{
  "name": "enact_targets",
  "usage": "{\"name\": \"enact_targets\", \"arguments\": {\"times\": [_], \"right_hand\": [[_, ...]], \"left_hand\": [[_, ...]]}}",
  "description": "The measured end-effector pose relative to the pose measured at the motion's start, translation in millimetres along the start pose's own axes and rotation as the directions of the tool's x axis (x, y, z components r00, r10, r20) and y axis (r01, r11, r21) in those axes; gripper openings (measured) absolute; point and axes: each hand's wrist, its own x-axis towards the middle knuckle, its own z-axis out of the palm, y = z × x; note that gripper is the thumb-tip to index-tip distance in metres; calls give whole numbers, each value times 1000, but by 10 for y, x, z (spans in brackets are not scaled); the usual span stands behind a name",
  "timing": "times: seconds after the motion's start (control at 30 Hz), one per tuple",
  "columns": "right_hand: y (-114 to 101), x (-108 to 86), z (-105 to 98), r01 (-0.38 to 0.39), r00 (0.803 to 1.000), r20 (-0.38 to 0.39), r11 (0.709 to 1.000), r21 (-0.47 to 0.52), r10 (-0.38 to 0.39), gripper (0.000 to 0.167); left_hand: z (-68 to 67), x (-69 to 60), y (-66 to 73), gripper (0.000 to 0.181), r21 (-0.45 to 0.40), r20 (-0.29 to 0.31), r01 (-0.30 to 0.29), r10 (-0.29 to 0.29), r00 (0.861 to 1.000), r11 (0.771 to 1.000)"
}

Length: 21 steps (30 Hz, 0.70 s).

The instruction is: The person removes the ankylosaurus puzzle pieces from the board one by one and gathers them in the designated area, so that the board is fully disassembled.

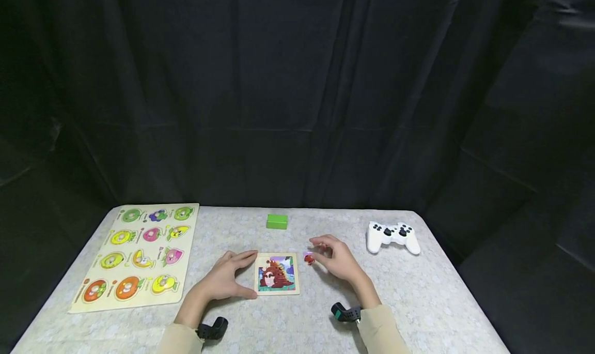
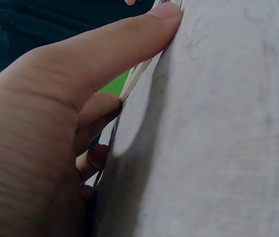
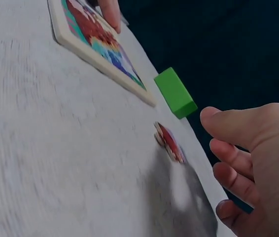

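A small square jigsaw puzzle (image 1: 276, 274) with a pale wooden border lies mid-table, its picture a reddish-brown dinosaur. At its left side my left hand (image 1: 226, 277) holds the border, thumb at the near corner and forefinger at the far one. The left wrist view shows the thumb (image 2: 144, 37) along the border's edge. To the puzzle's right is a small red and purple piece (image 3: 170, 143), which looks tilted in the right wrist view. My right hand (image 1: 337, 261) hovers beside that piece with loosely bent fingers, and the right wrist view shows the thumb apart from it.
A green block (image 1: 277, 221) sits beyond the puzzle. At the left lies a large fruit puzzle board (image 1: 155, 260), and a white game controller (image 1: 393, 237) rests at the right. Dark cloth (image 1: 279, 95) hangs behind the patterned table (image 1: 441, 302).
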Motion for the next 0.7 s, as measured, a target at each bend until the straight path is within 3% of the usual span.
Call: {"name": "enact_targets", "arguments": {"times": [0.37, 0.7], "right_hand": [[-284, 88, 242, 95, 992, 83, 995, 41, -99, 32], [-522, 169, 541, 174, 965, 195, 984, 29, -177, 32]], "left_hand": [[1, 4, 8, 105, 1, -2, -2, 2, 1000, 1000], [-8, 5, 2, 105, -4, 4, 2, -2, 1000, 1000]]}}
